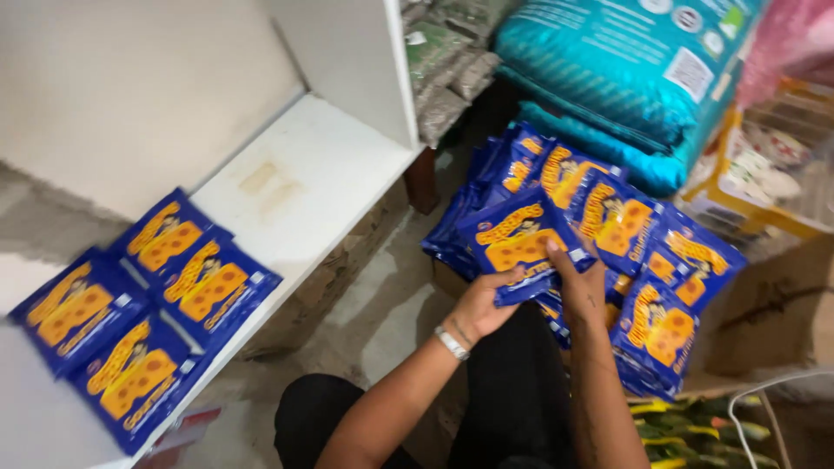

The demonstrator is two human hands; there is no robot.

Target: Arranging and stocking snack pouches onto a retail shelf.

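A white shelf (313,174) stands by a rough floor (382,295), with big teal sacks (625,69) behind. Four blue snack bags (139,313) lie flat on the shelf. The person's left hand (482,304) and right hand (580,282) both have their fingers closed on one blue bag (521,243), lifted just above a pile of the same bags (643,260). It looks like a step of sorting bags.

Blue snack packets (521,239) with orange cheese print
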